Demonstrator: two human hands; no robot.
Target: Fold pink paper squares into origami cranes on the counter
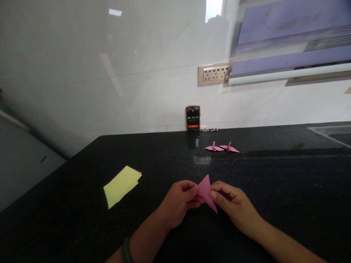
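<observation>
A folded pink paper (206,190), pointed at top and bottom, is held just above the black counter (274,190). My left hand (178,204) pinches its left edge with fingers curled. From the right side, my right hand (233,206) grips it between thumb and fingers. Both hands meet at the paper near the counter's front middle.
Yellow paper sheets (120,185) lie to the left. Two pink paper cranes (222,147) sit further back. A phone (193,118) showing a timer leans on the white wall, below a socket strip (214,74). A sink edge (331,133) shows at far right.
</observation>
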